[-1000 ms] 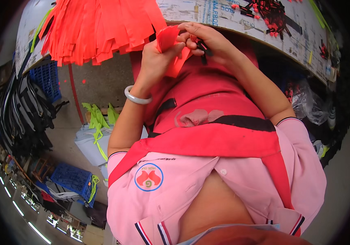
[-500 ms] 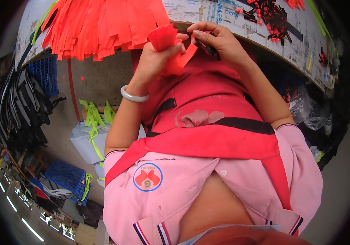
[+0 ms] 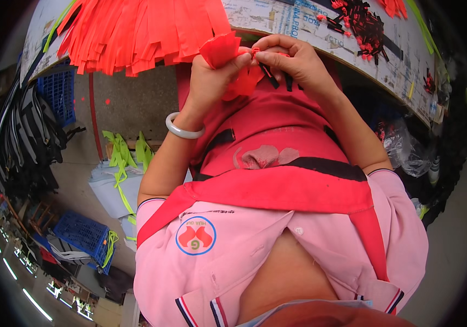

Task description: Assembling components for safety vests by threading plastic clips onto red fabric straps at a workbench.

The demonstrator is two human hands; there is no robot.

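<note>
My left hand [image 3: 210, 82] is closed around a bundle of bright orange-red fabric strips [image 3: 220, 49]. Its upper end stands out above the fist and the rest hangs below the fingers. Touching its fingertips, my right hand [image 3: 301, 62] pinches with thumb and forefinger at a small red end. Several short black strip pieces with red ends [image 3: 269, 77] hang from under the right fingers. Exactly how the red end and the bundle meet is hidden by the fingers. Both hands are just off the table's near edge, above my red apron [image 3: 282, 117].
A large fan of orange-red strips [image 3: 141, 32] overhangs the edge of the worn table [image 3: 255, 19] at left. A heap of small black-and-red pieces [image 3: 367, 27] lies at right. Blue crates [image 3: 83, 234] and yellow-green straps [image 3: 118, 152] are down on the left.
My right hand has come in against the left fingertips, and a red end now shows between them. The orange strip that stuck out toward the right hand has dropped; black pieces hang more visibly.
</note>
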